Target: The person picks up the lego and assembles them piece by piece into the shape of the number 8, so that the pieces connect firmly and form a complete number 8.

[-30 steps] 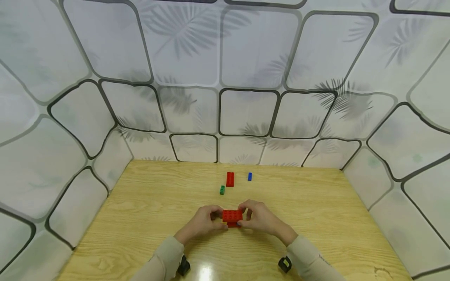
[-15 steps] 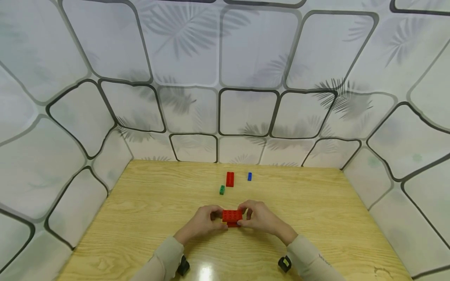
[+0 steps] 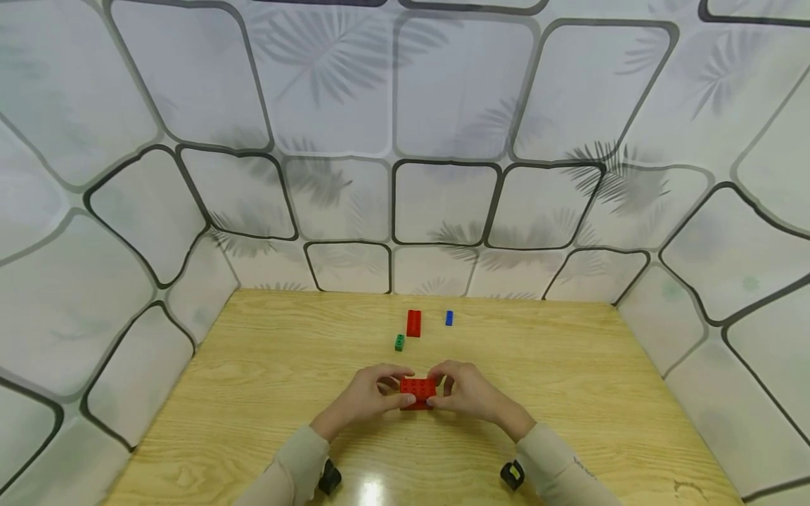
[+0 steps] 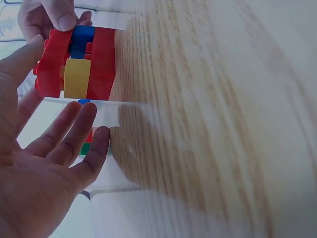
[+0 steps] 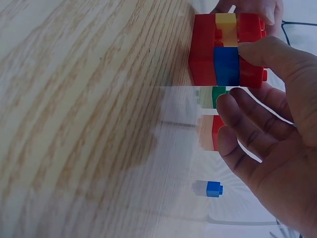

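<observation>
A small stack of toy building bricks stands on the table, between both hands. Its top red brick [image 3: 418, 386] shows studs. Beneath that, in the left wrist view, a yellow brick [image 4: 77, 78] and a blue brick [image 4: 82, 40] sit side by side on a bottom red brick [image 4: 103, 64]. The left hand [image 3: 368, 392] holds the stack's left end, thumb at the near side of the top brick and forefinger behind. From the right end, the right hand [image 3: 471, 393] pinches the stack, its thumb [image 5: 262, 50] by the blue and top red bricks. Both hands' other fingers spread free.
Behind the hands lie a loose green brick [image 3: 399, 342], a red brick [image 3: 414, 323] and a small blue brick [image 3: 449, 318]. The wooden table [image 3: 285, 337] ends at a patterned cloth wall [image 3: 443, 204], which also rises on both sides.
The left hand's thumb and forefinger have slid right, from the stack's left end onto the near and far sides of the top red brick. The right hand and loose bricks have kept their places.
</observation>
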`<state>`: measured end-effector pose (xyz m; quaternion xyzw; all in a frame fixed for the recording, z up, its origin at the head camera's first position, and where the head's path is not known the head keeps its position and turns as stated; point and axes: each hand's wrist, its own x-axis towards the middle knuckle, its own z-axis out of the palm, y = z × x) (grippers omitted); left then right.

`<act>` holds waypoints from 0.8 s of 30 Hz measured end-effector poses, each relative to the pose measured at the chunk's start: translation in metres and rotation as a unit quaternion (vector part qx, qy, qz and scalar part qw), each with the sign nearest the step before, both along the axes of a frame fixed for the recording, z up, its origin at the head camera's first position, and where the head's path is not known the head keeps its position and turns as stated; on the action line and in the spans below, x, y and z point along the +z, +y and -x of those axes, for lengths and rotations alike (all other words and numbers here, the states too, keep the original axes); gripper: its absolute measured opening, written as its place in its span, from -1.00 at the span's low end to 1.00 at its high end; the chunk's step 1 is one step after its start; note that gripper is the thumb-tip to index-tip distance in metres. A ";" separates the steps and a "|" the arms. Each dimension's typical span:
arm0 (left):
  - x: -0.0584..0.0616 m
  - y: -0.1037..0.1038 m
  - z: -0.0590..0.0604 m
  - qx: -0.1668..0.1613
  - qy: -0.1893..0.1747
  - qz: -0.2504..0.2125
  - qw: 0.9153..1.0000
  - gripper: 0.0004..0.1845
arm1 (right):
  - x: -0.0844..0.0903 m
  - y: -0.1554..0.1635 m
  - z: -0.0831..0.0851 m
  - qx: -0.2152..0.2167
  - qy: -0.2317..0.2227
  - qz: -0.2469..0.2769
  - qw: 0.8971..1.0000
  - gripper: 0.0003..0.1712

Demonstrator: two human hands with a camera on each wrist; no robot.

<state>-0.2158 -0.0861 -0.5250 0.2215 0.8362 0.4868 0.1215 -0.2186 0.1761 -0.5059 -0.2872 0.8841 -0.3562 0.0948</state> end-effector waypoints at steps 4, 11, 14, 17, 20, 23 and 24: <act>0.000 0.000 0.000 0.000 0.003 -0.007 1.000 -0.56 | 0.000 0.000 0.000 0.001 -0.001 -0.001 1.000 -0.68; -0.002 -0.002 0.000 -0.004 0.002 -0.010 1.000 -0.59 | 0.002 0.000 0.000 0.000 -0.004 -0.002 1.000 -0.68; -0.002 -0.002 -0.001 -0.004 0.001 -0.011 1.000 -0.60 | 0.003 -0.001 0.000 -0.001 -0.005 -0.002 1.000 -0.68; -0.001 -0.002 -0.001 -0.003 -0.001 -0.014 1.000 -0.62 | 0.003 -0.001 0.001 -0.001 -0.006 -0.003 1.000 -0.69; -0.001 -0.002 0.000 -0.002 -0.004 -0.013 1.000 -0.63 | 0.003 -0.001 0.001 0.000 -0.008 -0.004 1.000 -0.69; -0.001 -0.002 0.001 -0.004 -0.005 -0.009 1.000 -0.65 | 0.003 -0.001 0.001 0.002 -0.009 -0.002 1.000 -0.70; -0.001 -0.002 0.001 -0.005 -0.005 -0.007 1.000 -0.65 | 0.004 -0.001 0.000 0.002 -0.009 -0.002 1.000 -0.71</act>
